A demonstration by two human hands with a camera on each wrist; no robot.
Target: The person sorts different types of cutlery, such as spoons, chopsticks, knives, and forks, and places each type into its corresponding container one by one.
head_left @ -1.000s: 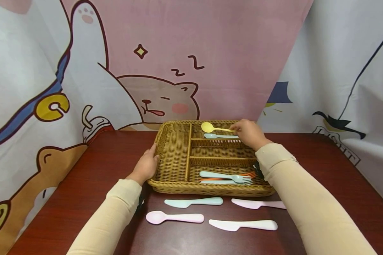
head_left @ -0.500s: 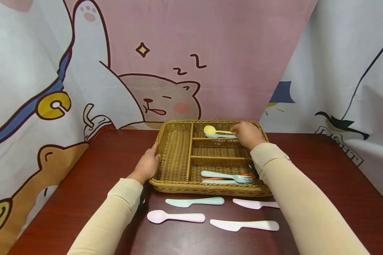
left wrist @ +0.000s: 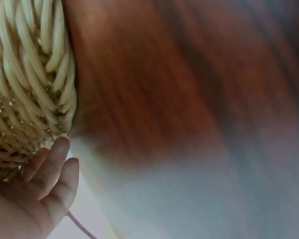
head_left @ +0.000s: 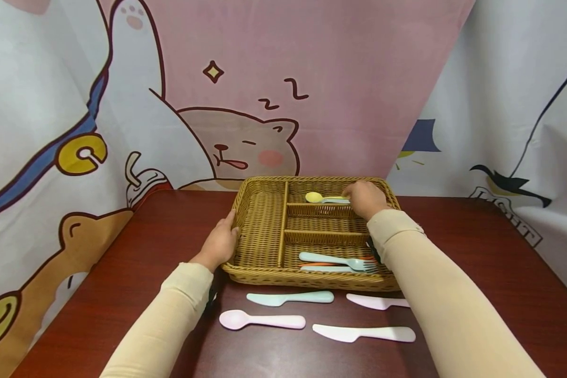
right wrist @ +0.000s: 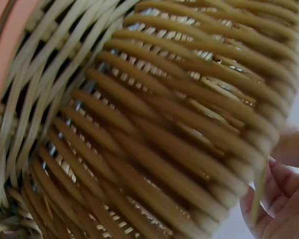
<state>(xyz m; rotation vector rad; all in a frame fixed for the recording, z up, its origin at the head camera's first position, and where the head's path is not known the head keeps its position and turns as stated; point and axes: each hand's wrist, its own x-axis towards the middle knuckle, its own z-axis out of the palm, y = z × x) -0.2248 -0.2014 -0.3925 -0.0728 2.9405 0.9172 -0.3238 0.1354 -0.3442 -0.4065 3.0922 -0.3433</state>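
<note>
A wicker cutlery basket (head_left: pixel 312 281) with dividers stands on the table. My left hand (head_left: pixel 219 243) grips its left rim, thumb over the inner side; in the left wrist view, the fingers (left wrist: pixel 57 164) lie along the outer wall. At the back right compartment, my right hand (head_left: pixel 367 199) pinches the handle of a yellow spoon (head_left: pixel 314 197). The spoon's bowl is down inside, close over a light blue utensil (head_left: pixel 335 200), partly hidden. In the right wrist view, the basket wall (right wrist: pixel 154 119) covers much of the right hand (right wrist: pixel 284 194).
The front compartment holds a light blue fork (head_left: pixel 331 259) with orange and blue pieces beneath. In front of the basket lie a mint knife (head_left: pixel 290 298), a pink spoon (head_left: pixel 262 320), a white knife (head_left: pixel 364 333) and a pink knife (head_left: pixel 375 301), partly behind the right sleeve.
My right hand has lowered the yellow spoon from above the rear compartment down into it, beside the light blue utensil. The left hand stays on the rim.
</note>
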